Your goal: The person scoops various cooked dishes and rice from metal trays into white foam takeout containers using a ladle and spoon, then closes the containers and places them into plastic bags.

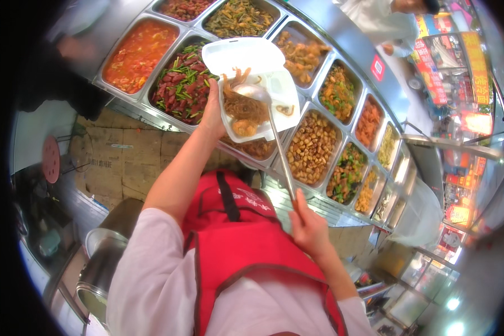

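Observation:
My left hand [212,111] grips the near-left edge of an unlidded white foam takeaway box [287,98], whose lid [243,52] is folded back. Brown noodles [241,105] fill part of the box, and a yellowish-brown lump of food [244,127] lies at its near end. Around the handle of a long metal serving spoon [280,155], my right hand [308,227] is closed. The spoon's bowl [252,91] rests in or just over the noodles. Directly under the box is a steel pan, mostly hidden, with similar brown noodles [254,149].
Steel pans surround the box, among them meat with green stalks [182,80], a red tomato dish [140,54] and diced brown cubes [313,147]. A person [380,21] stands across the counter. Metal pots [105,269] stand at my left, near a pink stool [51,159].

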`<state>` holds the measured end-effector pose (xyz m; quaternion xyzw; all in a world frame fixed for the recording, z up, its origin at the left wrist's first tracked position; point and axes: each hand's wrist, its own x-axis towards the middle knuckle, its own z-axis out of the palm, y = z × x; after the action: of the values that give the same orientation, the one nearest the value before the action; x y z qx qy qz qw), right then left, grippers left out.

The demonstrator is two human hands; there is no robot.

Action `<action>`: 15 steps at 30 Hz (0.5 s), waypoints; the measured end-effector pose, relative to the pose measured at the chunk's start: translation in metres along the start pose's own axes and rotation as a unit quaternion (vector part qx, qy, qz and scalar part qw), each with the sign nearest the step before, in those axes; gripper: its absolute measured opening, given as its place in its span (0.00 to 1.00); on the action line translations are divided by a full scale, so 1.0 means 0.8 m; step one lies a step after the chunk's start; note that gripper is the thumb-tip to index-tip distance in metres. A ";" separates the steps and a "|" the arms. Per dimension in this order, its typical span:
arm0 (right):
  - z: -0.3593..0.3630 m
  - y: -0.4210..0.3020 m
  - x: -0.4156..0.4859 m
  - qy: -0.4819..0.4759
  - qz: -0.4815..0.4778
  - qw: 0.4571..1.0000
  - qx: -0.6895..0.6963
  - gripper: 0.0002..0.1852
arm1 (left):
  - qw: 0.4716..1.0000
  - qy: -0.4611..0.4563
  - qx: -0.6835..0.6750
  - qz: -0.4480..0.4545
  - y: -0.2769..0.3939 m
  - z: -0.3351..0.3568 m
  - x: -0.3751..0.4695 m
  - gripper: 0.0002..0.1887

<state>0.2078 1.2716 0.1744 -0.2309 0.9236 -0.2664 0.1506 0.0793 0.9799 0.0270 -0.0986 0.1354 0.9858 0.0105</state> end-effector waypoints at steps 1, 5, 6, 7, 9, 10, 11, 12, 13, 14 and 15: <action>-0.004 0.003 0.000 0.017 -0.015 0.999 -0.037 0.29 | 1.000 -0.015 0.004 -0.007 0.003 -0.001 -0.003 0.45; -0.035 0.003 0.026 0.030 0.099 0.991 0.084 0.31 | 0.998 -0.027 -0.014 -0.053 0.013 -0.004 -0.011 0.43; -0.054 0.004 0.042 0.008 0.159 0.978 0.133 0.31 | 0.997 -0.040 -0.027 -0.065 0.015 -0.004 -0.014 0.41; -0.072 0.006 0.061 -0.013 0.191 0.961 0.197 0.32 | 0.994 -0.039 -0.039 -0.089 0.015 -0.004 -0.017 0.41; -0.097 0.006 0.102 -0.061 0.220 0.950 0.214 0.32 | 0.988 -0.056 -0.053 -0.137 0.019 -0.005 -0.023 0.40; -0.108 0.006 0.118 -0.084 0.239 0.941 0.224 0.31 | 0.987 -0.039 -0.038 -0.151 0.020 -0.005 -0.025 0.40; -0.119 0.007 0.131 -0.110 0.221 0.945 0.215 0.30 | 0.986 -0.028 -0.023 -0.162 0.021 -0.006 -0.028 0.40; -0.131 0.008 0.142 -0.135 0.217 0.946 0.199 0.30 | 0.985 -0.017 -0.008 -0.172 0.021 -0.007 -0.029 0.40; -0.140 0.009 0.150 -0.160 0.211 0.946 0.189 0.29 | 0.983 -0.006 0.007 -0.182 0.022 -0.007 -0.030 0.40; -0.148 0.010 0.153 -0.180 0.192 0.952 0.159 0.29 | 0.982 -0.001 0.013 -0.188 0.022 -0.009 -0.031 0.40; -0.156 0.009 0.153 -0.192 0.182 0.953 0.147 0.29 | 0.982 -0.006 0.019 -0.188 0.023 -0.010 -0.031 0.40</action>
<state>0.0512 1.2676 0.2524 -0.0812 0.8542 -0.3185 0.4029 0.1041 0.9604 0.0294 -0.1161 0.1330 0.9642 0.1981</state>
